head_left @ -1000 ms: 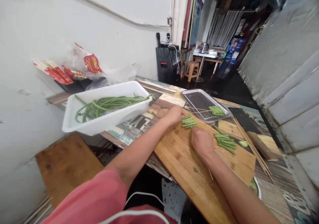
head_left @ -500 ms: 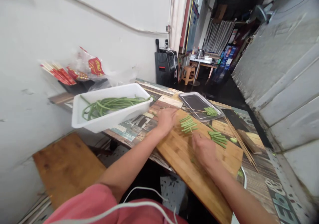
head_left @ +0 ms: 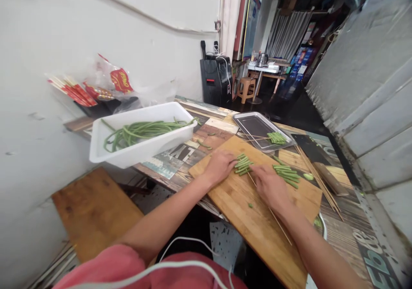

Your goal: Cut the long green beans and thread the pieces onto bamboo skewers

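Cut green bean pieces [head_left: 243, 165] lie side by side in a small row on a wooden cutting board [head_left: 231, 207]. A thin wooden skewer [head_left: 273, 214] runs from the row toward the board's lower right, passing by my right hand. At the row's left end, my left hand [head_left: 222, 165] has its fingers closed against the bean ends. My right hand [head_left: 269, 185] pinches at the right ends of the same pieces. Another group of cut beans [head_left: 286, 175] rests on the board to the right of my right hand.
A white bin [head_left: 141, 147] of long green beans [head_left: 141, 132] stands at the left. Behind the board, a metal tray [head_left: 254, 128] holds skewered beans [head_left: 276, 138]. Loose skewers [head_left: 317, 177] and a knife [head_left: 330, 179] lie at the right. A black speaker [head_left: 216, 81] stands beyond the table.
My left hand has come down and right, against the left end of the bean row. My right hand stays at its right end. The skewer now shows below the row; the view has shifted slightly.
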`<state>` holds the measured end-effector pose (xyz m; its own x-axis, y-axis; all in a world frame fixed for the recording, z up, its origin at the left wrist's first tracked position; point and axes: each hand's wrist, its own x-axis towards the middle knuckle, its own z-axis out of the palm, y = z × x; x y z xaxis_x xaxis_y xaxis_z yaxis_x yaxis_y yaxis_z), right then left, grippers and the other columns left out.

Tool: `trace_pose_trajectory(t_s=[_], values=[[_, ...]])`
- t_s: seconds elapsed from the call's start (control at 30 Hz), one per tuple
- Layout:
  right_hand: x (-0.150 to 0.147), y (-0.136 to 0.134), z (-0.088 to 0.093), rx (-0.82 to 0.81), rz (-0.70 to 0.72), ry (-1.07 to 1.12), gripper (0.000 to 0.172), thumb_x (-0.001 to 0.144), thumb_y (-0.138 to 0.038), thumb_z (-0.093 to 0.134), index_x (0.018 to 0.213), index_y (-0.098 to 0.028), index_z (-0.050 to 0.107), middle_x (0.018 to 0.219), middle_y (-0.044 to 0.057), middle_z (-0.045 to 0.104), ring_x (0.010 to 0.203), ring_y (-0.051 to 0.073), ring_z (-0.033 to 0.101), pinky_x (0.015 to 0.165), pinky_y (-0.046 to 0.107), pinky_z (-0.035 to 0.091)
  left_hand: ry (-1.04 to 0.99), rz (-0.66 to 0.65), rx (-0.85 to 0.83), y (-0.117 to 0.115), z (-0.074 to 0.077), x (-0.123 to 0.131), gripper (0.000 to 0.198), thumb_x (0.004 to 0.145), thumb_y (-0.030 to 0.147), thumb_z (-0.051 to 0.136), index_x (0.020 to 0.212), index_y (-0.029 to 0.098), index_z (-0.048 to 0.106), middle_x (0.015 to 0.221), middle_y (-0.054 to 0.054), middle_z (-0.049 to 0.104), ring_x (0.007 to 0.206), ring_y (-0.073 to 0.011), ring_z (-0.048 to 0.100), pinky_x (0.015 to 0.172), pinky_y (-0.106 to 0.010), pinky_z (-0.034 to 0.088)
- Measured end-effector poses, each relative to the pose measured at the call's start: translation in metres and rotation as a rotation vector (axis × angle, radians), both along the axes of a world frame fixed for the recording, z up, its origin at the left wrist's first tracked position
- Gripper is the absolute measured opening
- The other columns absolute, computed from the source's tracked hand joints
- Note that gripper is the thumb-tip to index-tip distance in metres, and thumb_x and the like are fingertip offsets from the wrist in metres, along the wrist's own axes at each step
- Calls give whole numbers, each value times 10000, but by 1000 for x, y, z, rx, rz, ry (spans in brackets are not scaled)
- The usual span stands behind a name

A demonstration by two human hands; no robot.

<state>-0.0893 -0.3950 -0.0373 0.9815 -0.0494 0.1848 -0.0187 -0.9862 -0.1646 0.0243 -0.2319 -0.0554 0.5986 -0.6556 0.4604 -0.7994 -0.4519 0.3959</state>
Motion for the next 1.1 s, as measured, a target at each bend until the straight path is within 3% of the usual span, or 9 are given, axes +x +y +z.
trace_pose_trajectory(t_s=[0.23,0.43,0.57,0.83,1.0,1.1], values=[[3,1,-2,-83,58,12,344,906,-182,368,1149,-230,607,962,54,613,773,161,562,635,262,374,25,3,8,1,1,0,173,873,226,545,848,174,708,909,-55,693,867,-177,611,811,-311,439],[13,1,3,-182,180,-77,265,880,-127,383,973,-166,628,1086,94,582,945,200,493,840,310,379,37,-5,-13,0,0,0,183,878,215,528,890,179,707,903,-48,690,869,-172,603,804,-298,443],[19,-3,4,-183,275,-60,235,854,-96,398,895,-169,618,1182,83,574,970,196,476,885,328,369,37,-9,-15,0,0,0,180,873,209,531,899,181,707,883,-43,689,849,-172,600,782,-294,443],[25,-9,-2,-119,309,-63,270,846,-84,400,989,-149,619,1080,71,630,976,185,487,890,313,371,48,-25,-23,0,0,0,212,886,223,504,933,181,707,890,-55,687,855,-177,602,798,-306,453],[27,-6,-3,-156,275,-40,437,821,-59,381,1225,-129,533,1158,106,581,1033,210,461,888,336,368,68,-23,-13,0,1,0,205,883,224,510,924,179,706,889,-53,686,852,-179,597,805,-306,456],[32,-2,-2,-202,262,-5,462,813,-58,386,1245,-139,531,1141,119,570,1001,221,455,864,335,371,74,-12,-10,-1,1,0,198,879,222,517,916,184,708,892,-50,687,859,-181,595,814,-307,453]])
